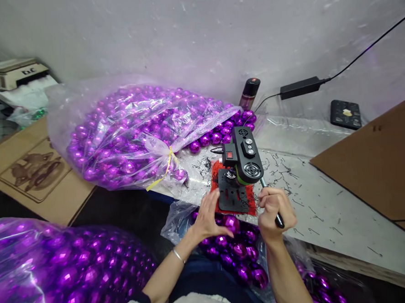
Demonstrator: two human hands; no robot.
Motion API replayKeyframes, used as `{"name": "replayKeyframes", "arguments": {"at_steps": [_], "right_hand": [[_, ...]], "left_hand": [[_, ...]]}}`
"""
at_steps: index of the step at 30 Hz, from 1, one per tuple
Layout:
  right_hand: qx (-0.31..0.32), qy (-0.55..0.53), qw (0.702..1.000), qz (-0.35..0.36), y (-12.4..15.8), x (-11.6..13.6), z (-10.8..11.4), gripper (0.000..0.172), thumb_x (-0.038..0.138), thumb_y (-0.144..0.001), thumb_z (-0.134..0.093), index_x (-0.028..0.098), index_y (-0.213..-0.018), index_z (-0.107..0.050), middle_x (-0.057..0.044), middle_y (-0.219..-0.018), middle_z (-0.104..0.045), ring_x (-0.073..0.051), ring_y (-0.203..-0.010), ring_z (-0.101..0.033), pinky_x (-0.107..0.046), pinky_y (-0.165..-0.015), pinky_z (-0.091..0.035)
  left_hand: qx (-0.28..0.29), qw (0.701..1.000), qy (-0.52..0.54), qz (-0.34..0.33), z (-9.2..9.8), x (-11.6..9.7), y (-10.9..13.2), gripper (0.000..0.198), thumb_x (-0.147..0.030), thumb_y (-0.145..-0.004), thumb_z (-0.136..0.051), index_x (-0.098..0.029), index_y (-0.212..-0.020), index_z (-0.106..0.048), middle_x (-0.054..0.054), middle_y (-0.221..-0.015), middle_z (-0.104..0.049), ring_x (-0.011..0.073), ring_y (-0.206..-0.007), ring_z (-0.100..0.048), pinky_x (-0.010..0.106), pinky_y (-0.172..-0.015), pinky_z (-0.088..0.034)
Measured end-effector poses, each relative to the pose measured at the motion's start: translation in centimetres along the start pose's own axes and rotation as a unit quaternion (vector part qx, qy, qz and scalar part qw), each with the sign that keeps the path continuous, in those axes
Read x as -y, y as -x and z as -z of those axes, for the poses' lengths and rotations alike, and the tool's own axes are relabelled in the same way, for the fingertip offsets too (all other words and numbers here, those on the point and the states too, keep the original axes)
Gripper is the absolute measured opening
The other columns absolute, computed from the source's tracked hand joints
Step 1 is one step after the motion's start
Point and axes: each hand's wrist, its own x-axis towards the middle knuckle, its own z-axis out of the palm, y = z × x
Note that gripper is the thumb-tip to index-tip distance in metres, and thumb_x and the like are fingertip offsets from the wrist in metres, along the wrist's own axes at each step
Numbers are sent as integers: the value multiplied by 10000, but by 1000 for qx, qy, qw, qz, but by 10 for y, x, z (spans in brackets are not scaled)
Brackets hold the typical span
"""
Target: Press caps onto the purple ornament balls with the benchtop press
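Note:
A black bench machine [249, 153] with a red switch stands on a red mat [251, 202] on the white table. My right hand [275, 209] is wrapped round the machine's metal lever [263, 183], whose black end pokes out below the fist. At the left edge of the machine's black base plate [228, 200] is my left hand [209, 217], fingers and thumb spread, nothing held. Just below it, shiny purple balls [239, 250] fill an open clear bag between the forearms.
A large clear bag of purple balls [135, 128] lies on the table, tied with yellow ribbon. Another bulges at lower left [76, 273]. Cardboard [378, 168] stands at right. A spray can [249, 93], a power adapter [299, 88] and loose black bits are behind and beside the machine.

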Motion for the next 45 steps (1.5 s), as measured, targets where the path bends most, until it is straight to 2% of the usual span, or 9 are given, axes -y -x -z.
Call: {"name": "replayKeyframes", "arguments": {"at_steps": [5,8,11,15,18,22,25,35,45], "right_hand": [[-10,-4,1000,10,4,-2,-2,375,195,-1030,-522,227,-657,-547,15,-631,-571,-156,-650,-623,-309,-574,-434],[-4,0,1000,11,2,0,-2,358,179,-1027,-518,227,-673,-547,16,-651,-586,-150,-660,-622,-308,-596,-443],[3,5,1000,15,3,-1,0,348,170,-1025,-515,224,-682,-544,15,-673,-602,-142,-671,-622,-306,-617,-455],[0,2,1000,17,5,-3,-1,346,177,-1027,-513,223,-685,-541,16,-675,-602,-135,-656,-610,-299,-593,-442],[-6,2,1000,6,3,0,-2,362,189,-1036,-506,224,-677,-538,15,-661,-595,-139,-658,-616,-299,-580,-433],[-21,2,1000,-2,-9,8,-6,397,186,-1041,-505,226,-646,-514,26,-604,-547,-139,-643,-612,-301,-571,-413],[-26,6,1000,-10,-19,14,-8,414,193,-1048,-501,228,-635,-502,30,-590,-533,-135,-629,-596,-309,-585,-415],[-10,28,999,-32,-20,17,-5,415,267,-1063,-492,239,-650,-512,11,-620,-547,-147,-640,-594,-332,-597,-426],[-8,22,1000,-1,-15,12,-5,364,178,-1048,-501,226,-688,-505,23,-674,-583,-119,-677,-609,-303,-624,-434]], "left_hand": [[-103,948,-98,283,17,63,-116,765,-516,-1015,-614,-103,-1616,-383,290,-1651,-463,406,-1574,-436,582,-1281,-374],[-85,897,-139,411,24,91,-182,697,-351,-991,-649,-47,-1571,-410,334,-1618,-475,442,-1524,-481,582,-1249,-374],[-42,878,-146,454,29,100,-209,608,-299,-975,-665,-26,-1487,-482,347,-1485,-588,437,-1421,-578,522,-1181,-431],[-59,872,-89,477,35,91,-202,517,-302,-929,-740,-78,-1366,-579,296,-1365,-678,415,-1361,-624,478,-1136,-452],[-117,854,100,497,37,74,-178,445,-309,-888,-787,-146,-1274,-636,187,-1277,-741,334,-1269,-686,428,-1099,-492],[-144,748,418,495,32,39,-131,407,-369,-845,-821,-178,-1176,-681,88,-1160,-779,233,-1089,-748,371,-1019,-558],[-143,713,472,499,24,16,-102,498,-445,-778,-880,-185,-1170,-714,72,-1149,-791,241,-1136,-743,370,-1062,-548],[-22,905,229,357,-17,2,-64,586,-529,-929,-755,-204,-1400,-632,133,-1339,-752,286,-1243,-725,456,-1111,-569],[8,979,49,196,-29,-3,-55,633,-526,-879,-832,-216,-1396,-639,149,-1336,-745,326,-1244,-710,505,-1093,-545]]}}
